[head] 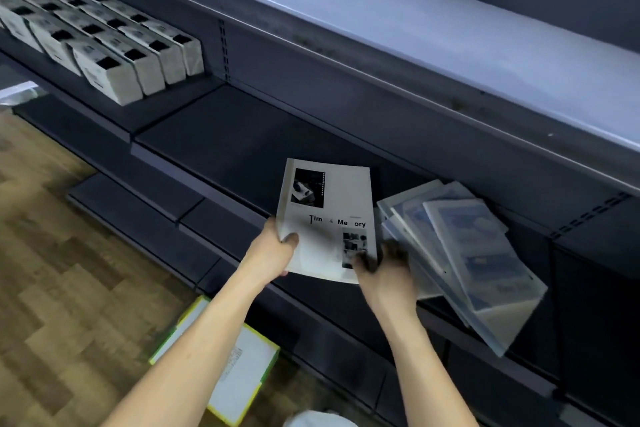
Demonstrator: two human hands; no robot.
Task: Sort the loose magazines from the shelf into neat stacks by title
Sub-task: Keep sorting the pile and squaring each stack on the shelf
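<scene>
Both hands, the left hand (273, 246) and the right hand (384, 270), are grasping a white magazine (327, 218) by its lower corners, holding it above the dark shelf (225, 135), apparently separating it from the blue magazines (478, 260) lying fanned alongside.

Both bare forearms stretched forward toward twelve o'clock, converging slightly. Left hand (273, 250) at ten o'clock of the right, thumb curled over the top of a white magazine (325, 218), fingers hidden beneath, gripping its left edge. Right hand (384, 270) blurred, fingers (363, 262) curled, pinching the lower right corner.
</scene>
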